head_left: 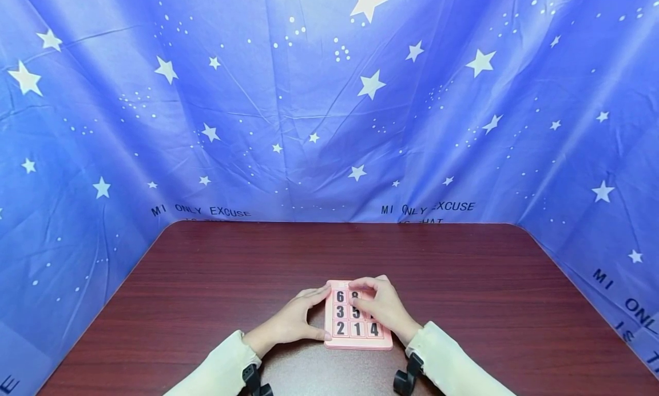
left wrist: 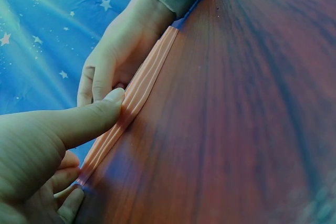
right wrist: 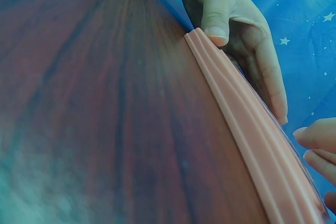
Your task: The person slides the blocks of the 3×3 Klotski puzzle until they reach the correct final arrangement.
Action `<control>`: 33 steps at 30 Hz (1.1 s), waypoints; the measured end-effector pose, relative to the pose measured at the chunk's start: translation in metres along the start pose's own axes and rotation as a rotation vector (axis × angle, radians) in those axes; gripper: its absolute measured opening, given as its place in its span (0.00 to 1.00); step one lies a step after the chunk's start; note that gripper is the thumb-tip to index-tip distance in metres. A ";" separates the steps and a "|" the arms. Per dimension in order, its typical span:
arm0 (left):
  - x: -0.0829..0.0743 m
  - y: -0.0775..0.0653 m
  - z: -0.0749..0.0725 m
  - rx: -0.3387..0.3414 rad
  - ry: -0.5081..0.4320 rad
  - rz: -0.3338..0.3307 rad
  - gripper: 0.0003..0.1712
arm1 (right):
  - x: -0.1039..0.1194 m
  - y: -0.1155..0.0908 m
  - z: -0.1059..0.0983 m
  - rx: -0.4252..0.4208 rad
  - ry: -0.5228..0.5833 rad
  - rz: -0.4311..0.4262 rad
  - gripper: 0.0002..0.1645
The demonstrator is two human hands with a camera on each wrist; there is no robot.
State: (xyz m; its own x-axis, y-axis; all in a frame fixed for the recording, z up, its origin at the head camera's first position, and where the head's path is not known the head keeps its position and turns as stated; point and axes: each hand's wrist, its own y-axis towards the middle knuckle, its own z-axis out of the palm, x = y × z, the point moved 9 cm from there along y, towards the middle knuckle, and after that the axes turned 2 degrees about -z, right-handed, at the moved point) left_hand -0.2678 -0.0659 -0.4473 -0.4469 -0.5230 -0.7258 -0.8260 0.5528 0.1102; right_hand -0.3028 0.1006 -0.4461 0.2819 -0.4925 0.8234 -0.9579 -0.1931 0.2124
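Head: pink square plastic number puzzle (head_left: 358, 344) lies flat on dark red-brown wood-grain table (head_left: 206, 281). Left hand (head_left: 289, 320) grips its left side; right hand (head_left: 387, 305) sits over pale square black-digit tiles (head_left: 357, 329), thumb and forefinger parted.

Left wrist: left thumb (left wrist: 100, 115) presses ribbed side.

Right wrist: right fingertips (right wrist: 319, 134) by tile face; contact unclear. Risk: loose left grip lets puzzle skid; slanted push may jam tiles.
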 end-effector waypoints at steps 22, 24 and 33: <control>-0.005 -0.002 -0.002 -0.001 -0.017 0.008 0.54 | 0.008 0.000 0.002 -0.024 -0.040 -0.039 0.15; -0.005 -0.002 -0.002 -0.001 -0.020 0.005 0.54 | 0.008 0.000 0.003 -0.022 -0.039 -0.039 0.14; -0.004 -0.001 -0.002 -0.001 -0.030 -0.003 0.54 | 0.005 0.001 0.003 -0.025 -0.056 -0.036 0.14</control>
State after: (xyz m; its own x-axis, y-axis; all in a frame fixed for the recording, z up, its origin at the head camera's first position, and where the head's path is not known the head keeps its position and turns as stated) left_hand -0.2655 -0.0656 -0.4432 -0.4344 -0.5049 -0.7459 -0.8274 0.5509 0.1089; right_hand -0.3024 0.0951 -0.4431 0.3183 -0.5322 0.7845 -0.9479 -0.1911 0.2550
